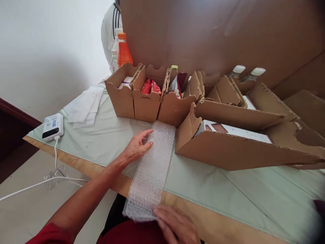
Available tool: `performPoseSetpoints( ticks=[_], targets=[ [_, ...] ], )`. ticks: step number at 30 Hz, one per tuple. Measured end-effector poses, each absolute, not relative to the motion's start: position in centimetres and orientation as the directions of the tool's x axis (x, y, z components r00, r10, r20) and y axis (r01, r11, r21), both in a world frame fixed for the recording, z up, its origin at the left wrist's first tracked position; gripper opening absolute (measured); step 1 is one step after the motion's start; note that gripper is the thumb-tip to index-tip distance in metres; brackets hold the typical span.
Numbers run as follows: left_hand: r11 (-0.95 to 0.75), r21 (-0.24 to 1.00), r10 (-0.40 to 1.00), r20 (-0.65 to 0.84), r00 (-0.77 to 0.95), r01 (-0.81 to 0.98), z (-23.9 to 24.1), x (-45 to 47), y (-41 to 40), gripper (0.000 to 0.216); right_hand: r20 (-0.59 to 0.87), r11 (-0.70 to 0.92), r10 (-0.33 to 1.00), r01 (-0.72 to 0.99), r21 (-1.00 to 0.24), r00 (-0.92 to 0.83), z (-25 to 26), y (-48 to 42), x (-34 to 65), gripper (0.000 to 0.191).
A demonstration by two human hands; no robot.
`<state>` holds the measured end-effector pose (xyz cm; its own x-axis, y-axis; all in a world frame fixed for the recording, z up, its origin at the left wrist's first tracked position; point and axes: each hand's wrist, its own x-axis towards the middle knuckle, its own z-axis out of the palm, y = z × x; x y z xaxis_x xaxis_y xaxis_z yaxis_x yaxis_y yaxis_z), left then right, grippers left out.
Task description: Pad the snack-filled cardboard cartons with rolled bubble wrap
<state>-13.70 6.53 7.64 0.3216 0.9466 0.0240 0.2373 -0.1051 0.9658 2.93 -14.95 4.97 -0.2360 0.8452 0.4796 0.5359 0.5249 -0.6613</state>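
Rested right hand (179, 222) on near right corner of bubble-wrap strip (157, 166), bottom centre of frame, fingers close together; could not tell whether pinching. Had strip lying from mid-frame over front edge of counter (203, 179). Held left hand (137, 147) at its left edge, thumb and fingers spread. Saw cardboard bins (146, 107) beyond, orange-capped bottle (124, 51) upper left.

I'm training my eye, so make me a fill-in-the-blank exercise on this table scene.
The left hand and right hand are at a strip of bubble ____.
The caps on the two bottles at the back right are ____.
The red packets sit in a box made of ____.

Missing words: wrap; white; cardboard.
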Motion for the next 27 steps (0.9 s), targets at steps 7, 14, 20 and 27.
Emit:
performPoseSetpoints(
  ticks=[7,14,20,27],
  targets=[
    [-0.233,0.950,0.751,0.041,0.659,0.207,8.5,-21.7,-1.1,0.065,0.080,0.070,0.997,0.309,-0.948,0.020,5.8,-14.4,3.1,0.020],
    [-0.320,0.773,0.922,0.122,0.367,0.547,6.1,-18.9,-5.2,0.038,-0.048,-0.093,0.987,0.302,-0.949,0.154,5.8,-10.1,3.9,0.026],
    [-0.344,0.693,0.927,0.142,0.348,0.634,5.0,-17.8,-4.1,0.055,0.305,0.129,0.936,0.636,-0.761,0.175,5.5,-12.0,3.9,0.024],
    [-0.422,0.620,0.902,0.209,0.379,0.662,5.2,-18.6,-4.9,0.050,0.435,0.403,0.874,0.822,-0.401,-0.217,4.7,-12.2,2.3,0.025]
  ],
)
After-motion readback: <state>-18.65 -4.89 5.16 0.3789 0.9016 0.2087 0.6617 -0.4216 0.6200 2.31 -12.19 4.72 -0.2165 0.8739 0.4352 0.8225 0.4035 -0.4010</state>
